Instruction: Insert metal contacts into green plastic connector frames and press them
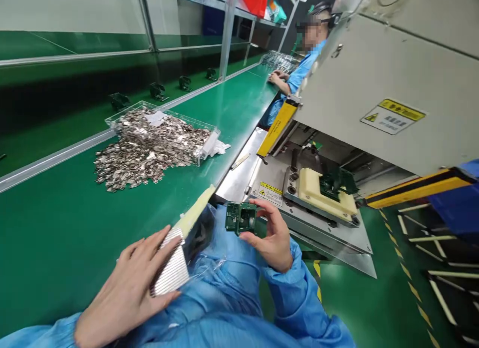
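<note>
My right hand pinches a small dark green plastic part between thumb and fingers, above my lap. Its open compartments face up. On the left, my left hand grips a ribbed, silvery-white block at the bench edge, the fingers over its top and the thumb along its lower side. A pale yellow strip extends from behind the block along the edge. Further up the bench, a heap of small metal pieces spills from a clear tray.
A press machine stands at right, with another dark green part in its cream fixture. Several dark parts sit on the conveyor behind the bench. A person in blue works at the far end.
</note>
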{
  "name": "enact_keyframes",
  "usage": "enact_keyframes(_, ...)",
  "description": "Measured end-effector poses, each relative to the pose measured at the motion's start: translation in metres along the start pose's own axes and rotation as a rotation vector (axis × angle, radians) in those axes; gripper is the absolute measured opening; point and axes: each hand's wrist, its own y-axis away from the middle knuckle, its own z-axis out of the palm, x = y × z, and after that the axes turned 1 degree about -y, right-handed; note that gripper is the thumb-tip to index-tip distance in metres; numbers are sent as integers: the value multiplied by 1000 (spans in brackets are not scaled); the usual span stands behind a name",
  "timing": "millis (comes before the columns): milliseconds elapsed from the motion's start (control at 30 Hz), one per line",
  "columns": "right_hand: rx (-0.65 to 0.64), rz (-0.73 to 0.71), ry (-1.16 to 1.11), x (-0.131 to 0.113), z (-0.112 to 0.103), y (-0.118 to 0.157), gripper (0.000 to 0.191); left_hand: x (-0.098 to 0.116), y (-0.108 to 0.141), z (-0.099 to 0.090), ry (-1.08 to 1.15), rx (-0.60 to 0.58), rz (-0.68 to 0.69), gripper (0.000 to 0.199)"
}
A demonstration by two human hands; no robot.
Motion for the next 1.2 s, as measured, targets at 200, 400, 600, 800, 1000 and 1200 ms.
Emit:
enact_keyframes(200, 123, -34, 125, -12, -56, 21, 62, -48, -19, 8, 12, 68, 21, 96)
enact_keyframes(400, 711, -102, 121, -8, -151, 39, 60, 55, -162, -40, 354, 92, 339, 53)
enact_keyframes(600, 932, -29, 256, 3, -221, 27, 56, 204, -328, -44, 831, 31, 314, 85)
enact_keyframes(800, 731, -8, 272, 10, -231, -12, 57, 210, -343, -44, 1027, 17, 257, 77)
enact_keyframes(1000, 346, 27, 436, 21, -216, -54, 54, 124, -252, -80, 1039, -114, 211, 55)
enact_keyframes(1200, 200, 156, 328, 35, -210, -65, 56, 62, -187, -39, 1012, -282, 2, 54)
